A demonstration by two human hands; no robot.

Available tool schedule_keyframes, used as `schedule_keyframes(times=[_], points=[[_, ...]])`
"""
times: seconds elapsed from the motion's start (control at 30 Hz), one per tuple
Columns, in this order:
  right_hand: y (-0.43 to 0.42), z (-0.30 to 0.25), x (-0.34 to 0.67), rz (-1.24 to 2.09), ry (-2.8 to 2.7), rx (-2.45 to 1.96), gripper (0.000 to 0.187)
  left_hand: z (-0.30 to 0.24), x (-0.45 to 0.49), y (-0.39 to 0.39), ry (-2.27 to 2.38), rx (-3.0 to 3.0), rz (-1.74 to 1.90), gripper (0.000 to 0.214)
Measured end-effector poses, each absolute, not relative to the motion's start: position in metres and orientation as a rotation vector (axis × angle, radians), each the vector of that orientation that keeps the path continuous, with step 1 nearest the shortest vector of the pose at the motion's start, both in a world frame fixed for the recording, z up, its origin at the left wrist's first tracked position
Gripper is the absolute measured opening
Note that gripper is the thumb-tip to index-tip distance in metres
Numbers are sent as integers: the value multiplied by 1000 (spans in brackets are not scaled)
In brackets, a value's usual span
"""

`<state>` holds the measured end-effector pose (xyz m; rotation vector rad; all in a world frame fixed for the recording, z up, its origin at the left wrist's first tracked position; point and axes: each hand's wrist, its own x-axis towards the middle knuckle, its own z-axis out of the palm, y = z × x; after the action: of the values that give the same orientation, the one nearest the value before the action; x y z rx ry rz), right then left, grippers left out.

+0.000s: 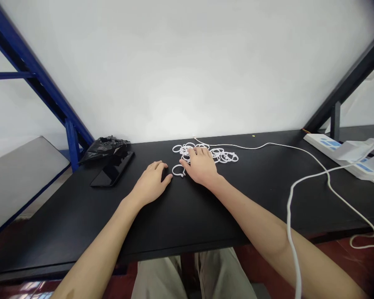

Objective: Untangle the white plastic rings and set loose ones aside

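Several white plastic rings (217, 154) lie in a loose pile on the black table (187, 216). My right hand (202, 165) rests over the left part of the pile, fingers stretched out and spread, and covers some of the rings. A single white ring (177, 170) with a small gap and knobbed ends lies apart from the pile, between my two hands. Just left of that ring is my left hand (152, 179), thumb and fingers apart, with nothing seen between them.
A black tablet or phone (112, 169) and a crumpled black plastic bag (104, 148) lie at the left. White power strips (328, 145) sit at the right, with a white cable (294, 182) running across the table. A white wall (174, 70) stands behind.
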<state>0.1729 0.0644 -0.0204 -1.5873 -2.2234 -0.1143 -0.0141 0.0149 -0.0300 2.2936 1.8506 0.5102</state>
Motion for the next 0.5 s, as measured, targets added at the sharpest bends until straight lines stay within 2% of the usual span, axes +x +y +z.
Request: schedule_keyframes(times=[0.1, 0.27, 0.5], points=[[64, -21, 172, -137, -2204, -1572, 53, -30, -14, 15, 1856, 2297, 510, 45], [64, -20, 171, -161, -2168, -1581, 45, -29, -13, 14, 1852, 2295, 500, 46], [62, -20, 172, -137, -2191, -1618, 54, -31, -15, 15, 1843, 2304, 538, 44]])
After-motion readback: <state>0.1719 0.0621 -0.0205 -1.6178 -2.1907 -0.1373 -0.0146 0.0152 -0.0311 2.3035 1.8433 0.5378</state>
